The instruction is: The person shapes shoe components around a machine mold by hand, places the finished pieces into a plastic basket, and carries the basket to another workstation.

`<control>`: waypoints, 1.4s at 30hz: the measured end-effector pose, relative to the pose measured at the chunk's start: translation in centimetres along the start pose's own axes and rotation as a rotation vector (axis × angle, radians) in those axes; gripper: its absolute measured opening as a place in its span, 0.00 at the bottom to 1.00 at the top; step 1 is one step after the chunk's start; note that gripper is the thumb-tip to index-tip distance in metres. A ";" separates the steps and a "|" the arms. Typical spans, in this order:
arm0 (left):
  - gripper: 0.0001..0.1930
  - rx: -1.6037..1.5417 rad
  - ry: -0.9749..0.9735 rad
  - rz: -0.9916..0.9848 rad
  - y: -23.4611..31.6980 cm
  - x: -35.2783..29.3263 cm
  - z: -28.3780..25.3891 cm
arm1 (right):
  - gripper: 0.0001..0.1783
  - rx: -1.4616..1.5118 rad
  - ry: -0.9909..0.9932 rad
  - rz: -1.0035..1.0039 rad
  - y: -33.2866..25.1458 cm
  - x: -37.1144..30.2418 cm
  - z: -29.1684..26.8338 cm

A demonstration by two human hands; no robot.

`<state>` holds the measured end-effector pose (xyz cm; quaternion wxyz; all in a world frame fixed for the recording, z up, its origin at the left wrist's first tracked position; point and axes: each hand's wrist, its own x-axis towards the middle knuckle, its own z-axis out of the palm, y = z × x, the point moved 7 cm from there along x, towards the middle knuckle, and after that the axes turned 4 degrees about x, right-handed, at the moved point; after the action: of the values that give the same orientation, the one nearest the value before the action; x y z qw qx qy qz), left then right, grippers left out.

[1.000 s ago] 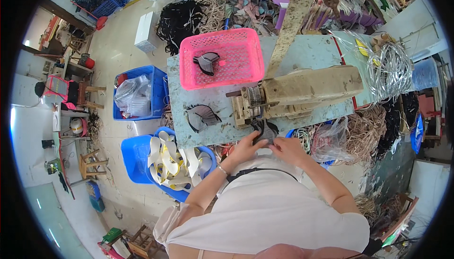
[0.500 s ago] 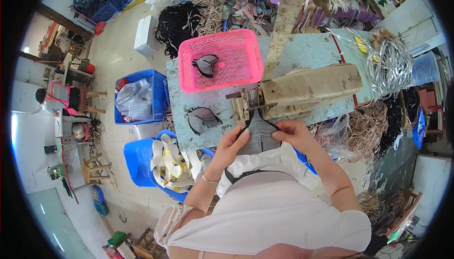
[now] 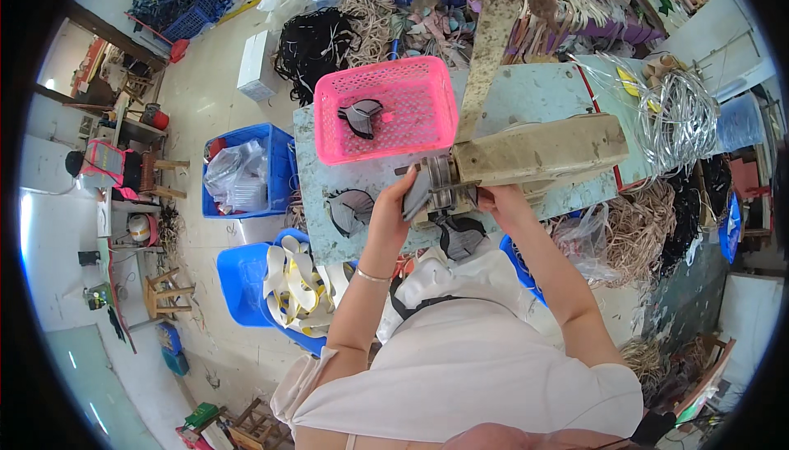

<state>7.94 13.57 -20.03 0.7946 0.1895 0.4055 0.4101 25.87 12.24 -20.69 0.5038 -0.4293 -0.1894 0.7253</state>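
Observation:
A grey fabric piece with black edging (image 3: pixel 462 239), shaped like a shoe upper, is folded around the head of an old beige sewing machine (image 3: pixel 538 150). My left hand (image 3: pixel 394 207) is closed on its grey side at the left of the machine head, thumb pointing up. On the other side, my right hand (image 3: pixel 500 203) pinches a dark edge that looks like part of the same piece; its fingertips are partly hidden by the machine. A similar grey piece (image 3: pixel 352 212) lies on the table to the left. Another small grey piece (image 3: pixel 362 117) rests in the pink basket (image 3: pixel 329 150).
The machine stands on a worn pale-blue table (image 3: pixel 534 92). A blue crate (image 3: pixel 279 162) with plastic bags and a blue tub (image 3: pixel 238 286) of white and yellow strips stand at the left. Silver cord (image 3: pixel 682 117) and beige strips (image 3: pixel 641 232) are heaped at the right.
Both hands have moved away from me, up beside the machine head. The grey piece, earlier stretched flat toward me, is now folded around the machine head.

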 end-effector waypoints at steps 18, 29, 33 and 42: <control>0.16 1.334 1.113 0.767 -0.8 -2.6 -23.7 | 0.15 -1.861 -0.351 -0.336 13.0 -3.6 -7.1; 0.12 1.027 -0.200 0.334 -9.5 -3.9 -1.7 | 0.13 -1.617 -0.240 -0.331 4.5 -9.0 0.2; 0.12 0.864 -0.274 0.288 -4.0 -7.4 2.0 | 0.11 -0.958 -0.139 -0.246 0.0 -10.3 1.6; 0.12 0.630 -0.171 0.270 -0.2 -7.0 2.0 | 0.11 -0.550 -0.178 0.078 -0.4 -7.9 1.5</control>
<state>7.31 7.92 -15.53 0.6667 0.5111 0.4154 0.3488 25.88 5.61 -16.21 0.3217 -0.4915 -0.4058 0.7001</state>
